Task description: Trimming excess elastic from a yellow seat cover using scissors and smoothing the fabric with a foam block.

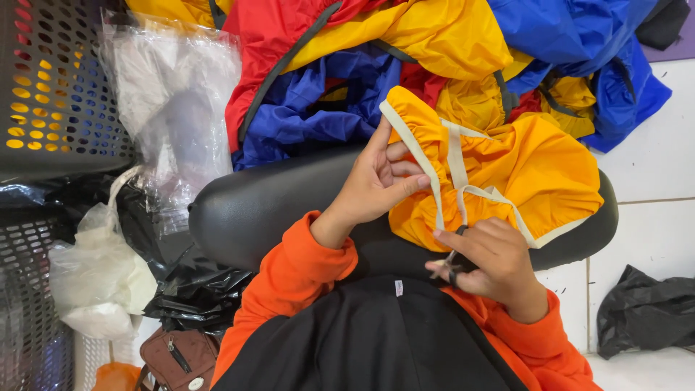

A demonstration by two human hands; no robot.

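The left hand (pixel 373 185) pinches the pale elastic hem (pixel 413 137) of a yellow cover (pixel 536 166), thumb and fingers closed on the gathered edge. The right hand (pixel 492 257) grips a small dark tool (pixel 452 271), its fingers curled shut around it; the tool sits against a pale strap (pixel 470 192) that runs down from the hem. Most of the tool is hidden in the fist, so its kind is hard to tell.

The cover lies bunched on a black padded seat (pixel 253 206), in front of the person's lap. Orange sleeves (pixel 289 275) and a black garment (pixel 376 340) fill the lower middle of the view.

Behind the seat is a heap of cloth (pixel 333 108) in blue, red and yellow, with dark straps through it; its top is cut off by the frame. To the left stand clear plastic bags (pixel 174 94) and a dark perforated basket (pixel 51 87), with coloured things dimly seen through its holes. Below them lie black bags (pixel 195 289), a white bag (pixel 94 275) and a brown zipped pouch (pixel 177 358), partly cut off. On the white tiled floor (pixel 651 181) at right lies another black bag (pixel 644 311).
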